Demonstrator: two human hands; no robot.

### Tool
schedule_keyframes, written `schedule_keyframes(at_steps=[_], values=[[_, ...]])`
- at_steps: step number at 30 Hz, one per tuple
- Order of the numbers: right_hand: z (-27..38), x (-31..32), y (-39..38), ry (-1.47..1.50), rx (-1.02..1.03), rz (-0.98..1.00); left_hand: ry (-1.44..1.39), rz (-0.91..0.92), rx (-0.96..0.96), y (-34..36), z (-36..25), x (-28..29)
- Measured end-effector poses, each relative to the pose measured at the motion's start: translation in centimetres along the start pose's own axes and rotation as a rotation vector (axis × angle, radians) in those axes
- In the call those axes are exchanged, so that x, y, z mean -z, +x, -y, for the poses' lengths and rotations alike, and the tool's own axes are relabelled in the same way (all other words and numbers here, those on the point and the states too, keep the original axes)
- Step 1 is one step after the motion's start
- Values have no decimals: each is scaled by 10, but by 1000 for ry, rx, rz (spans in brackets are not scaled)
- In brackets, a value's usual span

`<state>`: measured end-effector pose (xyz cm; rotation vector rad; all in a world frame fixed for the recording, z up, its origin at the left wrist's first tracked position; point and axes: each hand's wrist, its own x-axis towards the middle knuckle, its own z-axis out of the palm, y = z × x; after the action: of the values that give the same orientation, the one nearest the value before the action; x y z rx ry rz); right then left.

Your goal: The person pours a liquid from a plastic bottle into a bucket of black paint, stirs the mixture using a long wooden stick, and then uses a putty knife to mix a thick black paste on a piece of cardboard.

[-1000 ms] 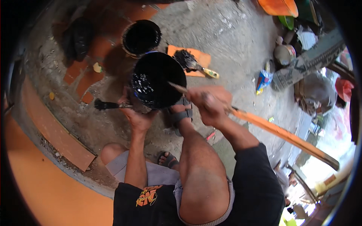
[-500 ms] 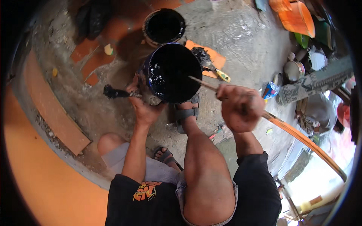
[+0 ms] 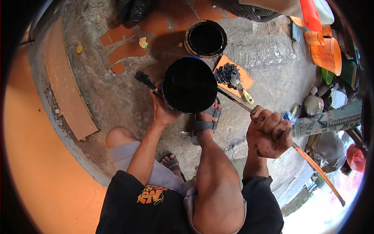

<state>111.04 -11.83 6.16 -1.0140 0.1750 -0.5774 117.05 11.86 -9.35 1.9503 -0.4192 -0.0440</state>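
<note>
The black pot [image 3: 189,90] is gripped at its left rim by the left hand [image 3: 163,111], while the right hand [image 3: 269,132], fingers wrapped tight, holds a long stick [image 3: 311,162] near it.

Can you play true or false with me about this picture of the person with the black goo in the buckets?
1. The right hand grips a long wooden stick. True.
2. The left hand is empty and off the big black bucket. False: it holds a black-tipped brush and rests against that bucket.
3. A smaller bucket stands beyond the big one. True.
4. The person is barefoot. False: a grey sandal is on the foot.
5. A scraper lies on an orange tile. True.
</note>
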Motion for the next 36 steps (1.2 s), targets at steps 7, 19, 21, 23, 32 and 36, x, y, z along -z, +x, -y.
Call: schedule_keyframes(at_steps=[7, 19, 21, 23, 32, 36], values=[[1, -16, 9, -76, -73, 62, -185, -26, 71, 10, -13, -4], [-3, -52, 35, -215, -251, 296, -142, -2, 134, -7, 8, -6], [-6, -62, 37, -298, -213, 231, -153, 2, 174, -12, 9, -5], [-11, -64, 37, -326, -221, 203, -94, 78, 246, -13, 1, 0], [-9, -48, 54, -56, -127, 2, 23, 42, 212, -21, 7, 8], [3, -44, 63, -54, -92, 26, -44, 107, 326, -29, 4, 16]])
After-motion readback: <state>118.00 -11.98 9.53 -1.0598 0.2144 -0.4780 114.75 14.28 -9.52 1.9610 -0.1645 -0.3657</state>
